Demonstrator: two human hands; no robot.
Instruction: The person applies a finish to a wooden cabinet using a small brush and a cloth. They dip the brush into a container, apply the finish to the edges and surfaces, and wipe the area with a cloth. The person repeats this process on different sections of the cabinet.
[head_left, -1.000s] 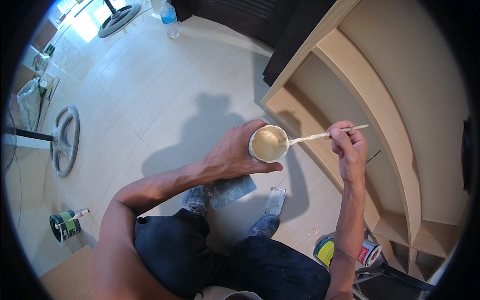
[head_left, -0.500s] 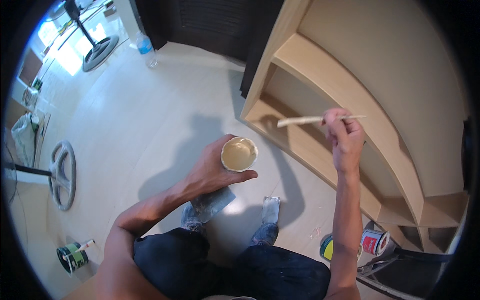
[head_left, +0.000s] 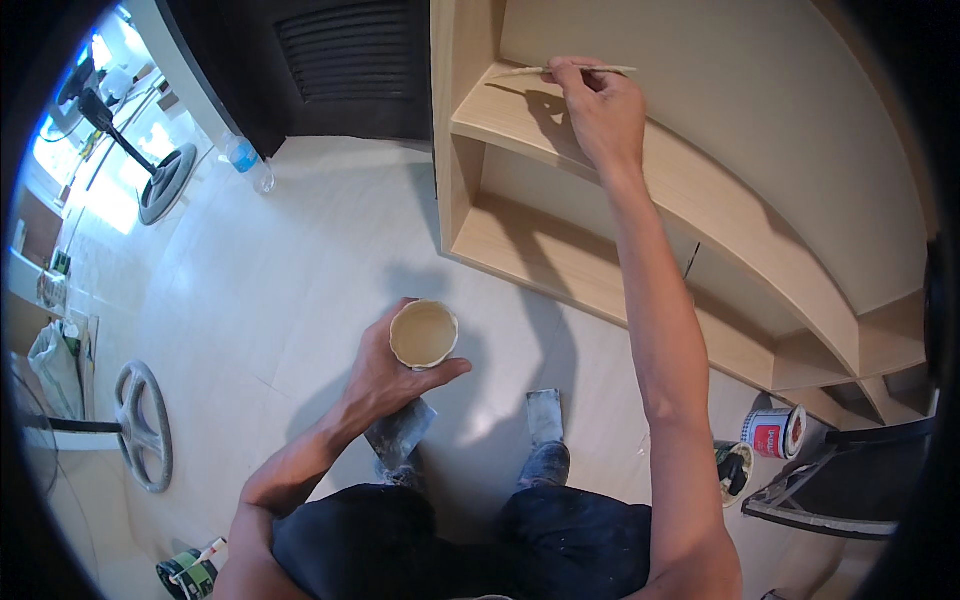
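From the head camera, the left hand [head_left: 385, 375] is wrapping its fingers around a small round cup [head_left: 424, 334] of pale cream paint, holding it upright over the pale floor [head_left: 270, 260] in front of the knees, well apart from the shelving. The right hand [head_left: 600, 110] is reaching up with the arm stretched out, fingers pinched shut on a thin brush [head_left: 560, 70] that is lying nearly level along the back edge of the upper shelf [head_left: 500, 120]. The wooden shelf unit [head_left: 760, 150] is showing light, smooth, matte boards with straight edges that are bending toward the rim; a lower shelf is sitting open beneath. Wide bare floor is lying to the left. A red-and-white paint can [head_left: 773, 432] is lying near the unit's foot, a plastic bottle [head_left: 246, 160] by the dark louvred door [head_left: 330, 60].
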